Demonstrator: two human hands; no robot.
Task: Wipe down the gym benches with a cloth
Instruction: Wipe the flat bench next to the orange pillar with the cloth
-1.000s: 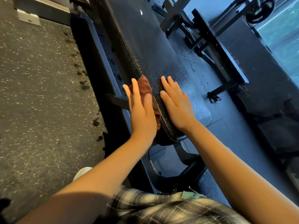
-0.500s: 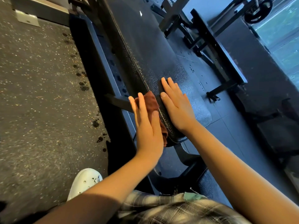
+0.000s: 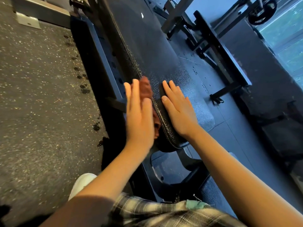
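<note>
**Cloth runs back up the bench's side edge**

On the far left the speckled floor [image 3: 41, 95] carries a trail of dark drops [image 3: 85, 90], and a white shoe [image 3: 83, 182] shows below.

Next comes the left grip [image 3: 139, 115], a bare hand with straight fingers. It is released, grasping nothing, and presses the brown cloth [image 3: 146, 89] flat against the left side wall of the bench [image 3: 155, 46]. Half a second ago this hand and the cloth sat nearer the person, close to the pad's rounded end. Now both have slid away again, to about where they were a second ago, and the hand is motion-blurred. The cloth's tip shows past the fingertips, beside the stitched seam.

The right grip [image 3: 178, 110] has not moved. It lies palm-down on top of the pad, fingers straight, holding nothing, and seems to serve as a brace.

This looks like a short back-and-forth scrub of the near end of the side edge rather than one long pass. Most of the pad's length stretches away beyond the cloth. Whether that part has been cleaned cannot be told.

Farther right stands a second bench [image 3: 221, 59]. By the task's wording it may need wiping too.
</note>
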